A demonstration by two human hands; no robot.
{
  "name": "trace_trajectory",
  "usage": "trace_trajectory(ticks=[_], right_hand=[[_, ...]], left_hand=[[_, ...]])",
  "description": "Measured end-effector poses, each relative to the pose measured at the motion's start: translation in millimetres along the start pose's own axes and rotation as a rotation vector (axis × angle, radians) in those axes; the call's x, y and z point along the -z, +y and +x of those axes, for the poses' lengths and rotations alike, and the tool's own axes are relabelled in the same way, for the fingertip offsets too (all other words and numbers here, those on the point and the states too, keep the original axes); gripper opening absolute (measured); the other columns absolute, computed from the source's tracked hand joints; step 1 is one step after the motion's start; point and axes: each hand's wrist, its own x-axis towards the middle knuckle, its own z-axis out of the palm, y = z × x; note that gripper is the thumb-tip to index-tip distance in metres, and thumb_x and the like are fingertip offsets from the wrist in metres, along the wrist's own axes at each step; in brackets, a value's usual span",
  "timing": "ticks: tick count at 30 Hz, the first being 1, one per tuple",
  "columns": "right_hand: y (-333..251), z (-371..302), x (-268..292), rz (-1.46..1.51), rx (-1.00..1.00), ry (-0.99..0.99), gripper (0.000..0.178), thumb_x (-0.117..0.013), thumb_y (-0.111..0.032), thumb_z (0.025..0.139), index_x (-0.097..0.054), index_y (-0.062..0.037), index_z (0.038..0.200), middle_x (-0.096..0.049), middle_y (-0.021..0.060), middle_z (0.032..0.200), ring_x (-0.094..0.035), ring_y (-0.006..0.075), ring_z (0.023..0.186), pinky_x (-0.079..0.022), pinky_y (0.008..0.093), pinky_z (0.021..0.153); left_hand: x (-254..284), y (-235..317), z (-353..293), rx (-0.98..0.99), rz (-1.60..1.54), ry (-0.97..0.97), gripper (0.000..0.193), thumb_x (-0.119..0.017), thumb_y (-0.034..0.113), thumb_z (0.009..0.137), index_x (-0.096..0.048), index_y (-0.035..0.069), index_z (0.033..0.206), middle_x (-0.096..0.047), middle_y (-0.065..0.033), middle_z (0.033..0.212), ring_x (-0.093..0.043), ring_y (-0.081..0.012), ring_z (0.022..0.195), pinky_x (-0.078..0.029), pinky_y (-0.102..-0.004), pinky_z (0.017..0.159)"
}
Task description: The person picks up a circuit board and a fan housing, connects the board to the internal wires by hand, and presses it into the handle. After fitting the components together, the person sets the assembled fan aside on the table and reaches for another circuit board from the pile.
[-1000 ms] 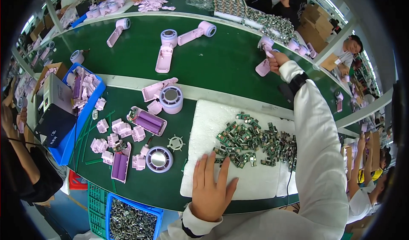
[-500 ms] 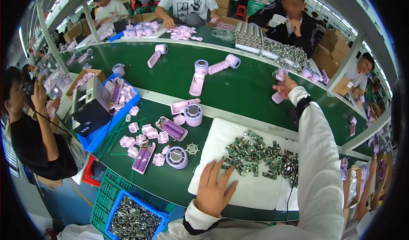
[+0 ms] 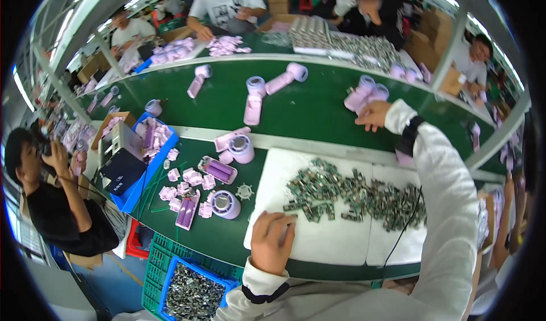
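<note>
Fingers loosely bent and thumb apart, my left hand [image 3: 272,244] rests at the near left edge of a white foam board [image 3: 333,247], holding nothing I can see. A heap of small green circuit boards [image 3: 318,187] lies on that foam, beyond the hand. My right arm reaches across to the green conveyor belt [image 3: 216,107]. There my right hand [image 3: 372,116] has its fingers apart, just beside two pink handheld fans [image 3: 361,95] with lilac round heads. Whether the fingertips still touch them, I cannot tell.
Left of the foam sit lilac fan heads [image 3: 226,204], pink housings with purple cells [image 3: 218,169] and small pink parts. A blue tray [image 3: 136,193] stands farther left, with a blue bin [image 3: 193,289] below. More fans [image 3: 255,102] lie on the belt. Several people sit beyond; one stands left with a camera.
My right hand has let go of a pink fan, which now lies beside another on the belt. My left hand's spread fingers have curled. The whole view has shifted.
</note>
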Motion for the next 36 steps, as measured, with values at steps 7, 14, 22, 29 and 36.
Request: trace_trajectory(ticks=[7, 14, 22, 29, 36], right_hand=[[35.3, -25.4, 21.2, -0.211, -0.046, -0.116, 0.045, -0.073, -0.039, 0.090, -0.069, -0.0008, 0.113, -0.075, 0.0080, 0.091, -0.070, 0.0160, 0.067, -0.054, 0.0302, 0.058], [48.5, 3.5, 24.4, 0.262, -0.480, 0.207, 0.036, -0.070, -0.034, 0.091, -0.069, -0.0005, 0.105, -0.074, 0.0077, 0.085, -0.066, 0.0170, 0.059, -0.051, 0.0317, 0.051], [96.9, 43.5, 29.0, 0.639, -0.438, 0.160, 0.022, -0.065, -0.029, 0.094, -0.063, -0.0072, 0.088, -0.059, -0.0008, 0.065, -0.053, 0.0107, 0.051, -0.042, 0.0240, 0.043], [58.6, -68.0, 82.4, 1.012, -0.130, 0.259, 0.022, -0.059, -0.020, 0.098, -0.055, -0.0121, 0.078, -0.050, -0.0059, 0.058, -0.045, 0.0037, 0.048, -0.032, 0.0209, 0.041], [24.7, -289.2, 56.2, 0.496, 0.125, 0.522, 0.034, -0.065, -0.030, 0.096, -0.061, -0.0030, 0.116, -0.052, -0.0048, 0.068, -0.050, 0.0048, 0.053, -0.037, 0.0198, 0.045]], left_hand=[[0.6, 8.3, 5.3, 0.108, -0.104, 0.071, 0.028, -0.075, -0.001, 0.079, -0.073, 0.005, 0.107, -0.069, -0.0135, 0.108, -0.066, -0.0338, 0.104, -0.053, -0.0410, 0.093], [0.3, 3.3, 4.5, 0.040, -0.090, 0.045, 0.025, -0.073, 0.000, 0.082, -0.072, 0.001, 0.107, -0.071, -0.0149, 0.109, -0.066, -0.0336, 0.103, -0.053, -0.0403, 0.090], [0.9, 1.1, 4.1, -0.074, -0.023, -0.030, 0.019, -0.070, 0.001, 0.087, -0.072, 0.000, 0.107, -0.071, -0.0124, 0.103, -0.064, -0.0341, 0.099, -0.052, -0.0417, 0.091], [-2.2, -4.4, 5.0, -0.091, -0.004, -0.019, 0.019, -0.069, 0.003, 0.089, -0.073, 0.003, 0.107, -0.068, -0.0124, 0.095, -0.062, -0.0353, 0.092, -0.050, -0.0449, 0.092], [-0.2, 1.9, 3.5, -0.183, 0.094, -0.047, 0.023, -0.073, 0.005, 0.087, -0.074, 0.006, 0.110, -0.066, -0.0128, 0.101, -0.062, -0.0335, 0.091, -0.051, -0.0429, 0.084]])
